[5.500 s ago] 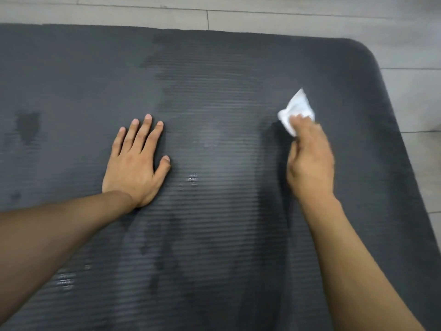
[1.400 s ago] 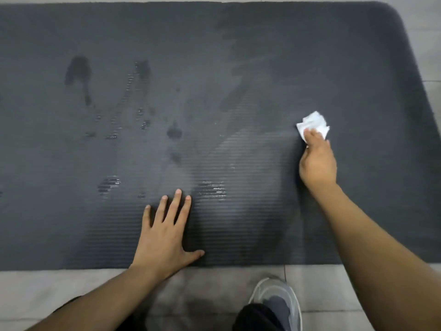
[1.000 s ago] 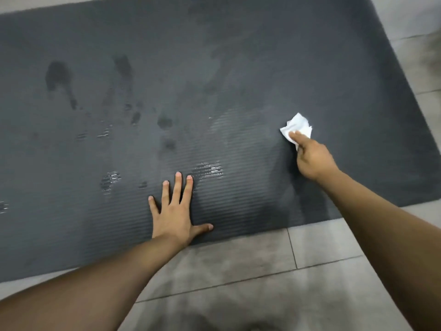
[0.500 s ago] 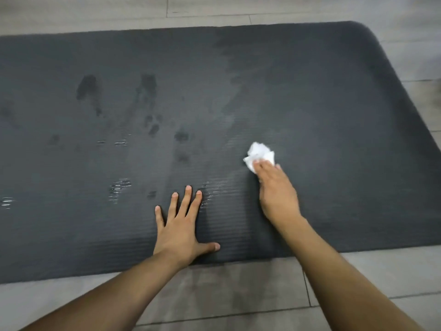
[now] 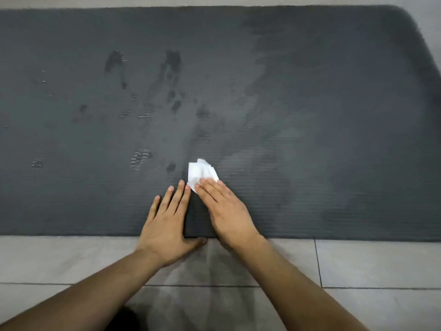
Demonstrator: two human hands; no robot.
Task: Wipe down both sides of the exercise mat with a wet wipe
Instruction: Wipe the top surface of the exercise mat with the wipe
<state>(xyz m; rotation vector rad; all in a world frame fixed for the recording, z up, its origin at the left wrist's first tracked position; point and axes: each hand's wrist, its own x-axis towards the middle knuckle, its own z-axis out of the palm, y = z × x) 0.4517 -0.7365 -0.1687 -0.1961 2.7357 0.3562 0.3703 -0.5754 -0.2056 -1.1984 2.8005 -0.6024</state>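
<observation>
Head view. While the wipe sits under straight fingers and not inside a fist, pressure is the thing to watch. The right hand [image 5: 224,211] lies nearly flat, fingertips pressing the crumpled white wet wipe [image 5: 200,172] onto the dark grey ribbed foam exercise mat [image 5: 310,115]; nothing is curled round the wipe. The left hand [image 5: 167,223] is spread flat, palm down, just beside the right, its heel at the mat's near edge and its thumb over the pale grey floor tiles [image 5: 358,271]. It holds nothing and appears to pin the mat.

- Judgement on the stroke: run along the ribs, overlap passes, and press evenly so the wad does not slip out from under the fingers. Unfolding the wad would give more contact.
- Damp marks [image 5: 171,65] are patchy on the left half and broader and more even on the right. The left stretch looks least covered and probably wants the next passes.
- The underside cannot be judged from here.

Orientation: the mat lies flat on the floor with its long axis running left to right across the view and its near long edge towards the person. One rounded corner shows at upper right, and the left end runs out of frame. The wipe sits near the middle of the visible stretch, close to the near edge.
</observation>
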